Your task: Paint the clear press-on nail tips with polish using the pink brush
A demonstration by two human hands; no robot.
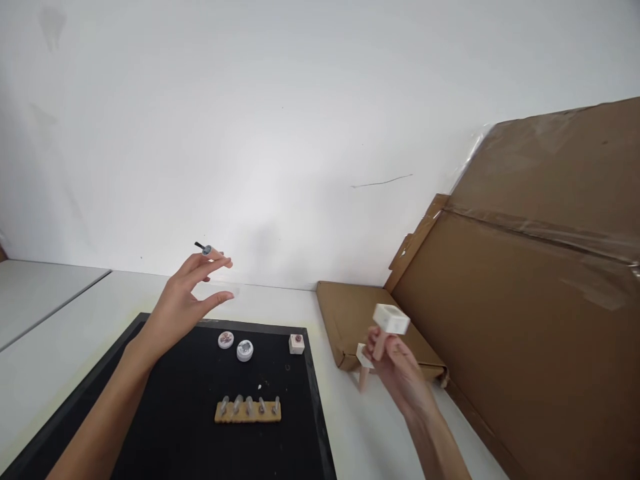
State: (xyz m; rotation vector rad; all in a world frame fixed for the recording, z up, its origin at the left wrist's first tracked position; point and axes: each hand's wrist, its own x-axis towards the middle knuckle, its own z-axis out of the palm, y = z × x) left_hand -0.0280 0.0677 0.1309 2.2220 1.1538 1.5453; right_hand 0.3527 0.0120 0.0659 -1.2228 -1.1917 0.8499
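Note:
My left hand (187,287) is raised over the far left of a black mat (175,427). Tucked between its fingers is a small brush (209,251) with a dark tip and pinkish handle; thumb and forefinger are apart, and something faint and clear shows by the thumb tip. My right hand (395,363) grips the pinkish stem of a white square-bodied bottle (393,320), body upward, slightly blurred. Behind that hand a similar white-and-pink bottle (363,377) is partly hidden. A white square bottle (297,344) with a dark red top sits at the mat's far right corner.
On the mat, a tan stand (249,413) bears several upright nail tips. Two round white jars (245,351) are behind it. A flat cardboard box (345,313) lies right of the mat, beside a large upright cardboard sheet (540,280). A white wall (280,133) rises behind.

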